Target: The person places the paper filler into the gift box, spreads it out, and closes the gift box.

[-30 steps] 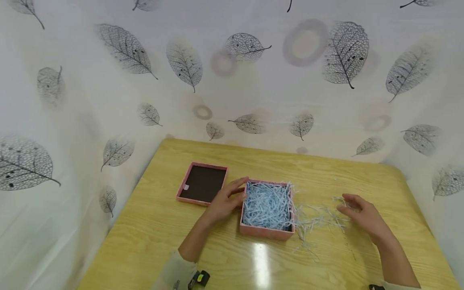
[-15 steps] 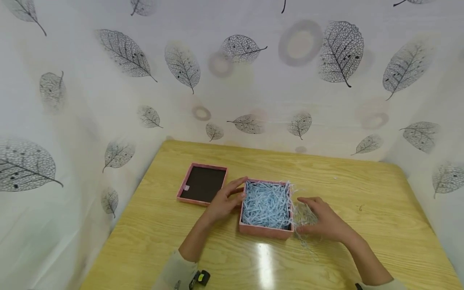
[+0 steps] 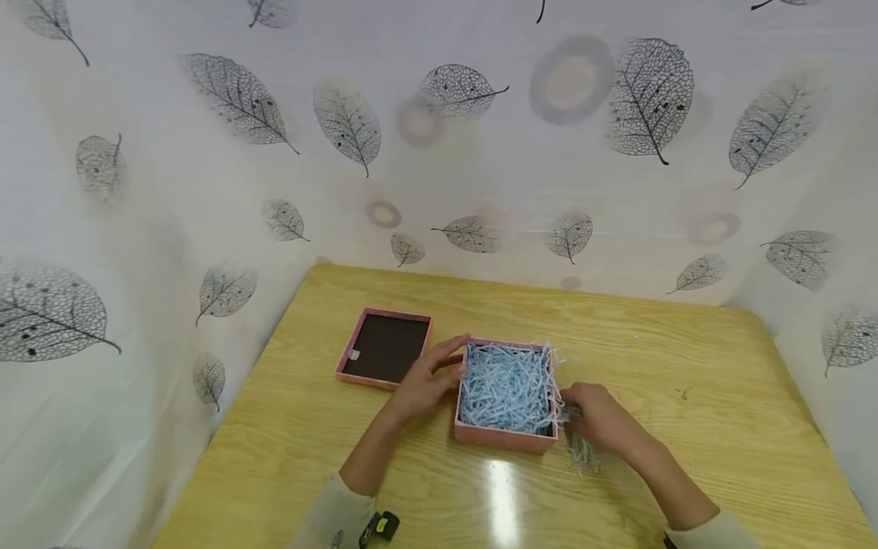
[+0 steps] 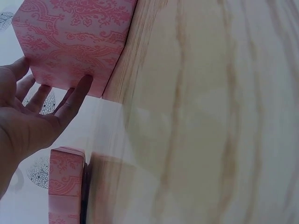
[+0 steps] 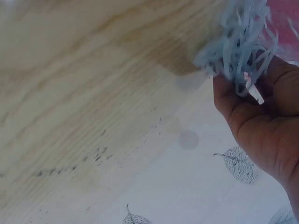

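paper shreds (image 5: 236, 49) poke from the right grip (image 3: 600, 419) — beside the box (image 3: 503, 438).

Lid (image 3: 384, 349) corner hidden behind L hand (image 3: 421, 391), box (image 4: 74, 44) cut off in L-wrist cam.

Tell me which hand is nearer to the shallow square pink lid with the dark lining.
Left. The left hand is close beside the lid, touching the deeper square pink box; the right hand is across that box from the lid, gripping pale blue shredded paper.
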Available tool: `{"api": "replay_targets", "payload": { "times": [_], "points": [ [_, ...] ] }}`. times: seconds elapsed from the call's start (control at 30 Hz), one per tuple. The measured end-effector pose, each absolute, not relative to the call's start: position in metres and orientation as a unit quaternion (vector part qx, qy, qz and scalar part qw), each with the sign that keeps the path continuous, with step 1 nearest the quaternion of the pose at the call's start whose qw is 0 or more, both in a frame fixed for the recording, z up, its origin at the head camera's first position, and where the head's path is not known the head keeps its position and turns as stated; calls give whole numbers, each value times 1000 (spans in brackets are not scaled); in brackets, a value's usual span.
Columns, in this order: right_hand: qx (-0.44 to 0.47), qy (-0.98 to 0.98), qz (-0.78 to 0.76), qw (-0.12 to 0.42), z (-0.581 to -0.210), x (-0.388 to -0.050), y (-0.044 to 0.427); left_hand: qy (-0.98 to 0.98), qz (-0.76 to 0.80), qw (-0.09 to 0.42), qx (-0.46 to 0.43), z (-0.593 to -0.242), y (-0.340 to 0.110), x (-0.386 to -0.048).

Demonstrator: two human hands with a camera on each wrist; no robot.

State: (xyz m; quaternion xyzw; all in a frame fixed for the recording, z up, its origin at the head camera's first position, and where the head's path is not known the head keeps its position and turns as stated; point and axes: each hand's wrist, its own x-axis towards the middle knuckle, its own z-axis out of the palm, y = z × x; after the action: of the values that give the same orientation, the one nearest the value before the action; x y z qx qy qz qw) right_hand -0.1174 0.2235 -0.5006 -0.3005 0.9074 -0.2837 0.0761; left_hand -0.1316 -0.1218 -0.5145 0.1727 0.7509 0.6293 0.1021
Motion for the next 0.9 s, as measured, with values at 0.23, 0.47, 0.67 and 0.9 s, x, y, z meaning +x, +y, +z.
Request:
{"api": "replay_targets", "payload": {
  "times": [0.23, 0.47, 0.67, 0.9],
  "points": [
    [-250, 869, -408, 122, -452, -120, 232, 743, 638, 106, 174, -511, -124, -130],
    [-216, 843, -487, 75, -400, -120, 208, 737, 646, 111, 168, -511, -126, -129],
    [-254, 831, -493, -42, -397, -116, 175, 738, 643, 116, 169, -513, -125, -131],
    [-324, 874, -362, 24, -419, -115, 165, 740, 642, 104, 172, -515, -123, -132]
  ]
}}
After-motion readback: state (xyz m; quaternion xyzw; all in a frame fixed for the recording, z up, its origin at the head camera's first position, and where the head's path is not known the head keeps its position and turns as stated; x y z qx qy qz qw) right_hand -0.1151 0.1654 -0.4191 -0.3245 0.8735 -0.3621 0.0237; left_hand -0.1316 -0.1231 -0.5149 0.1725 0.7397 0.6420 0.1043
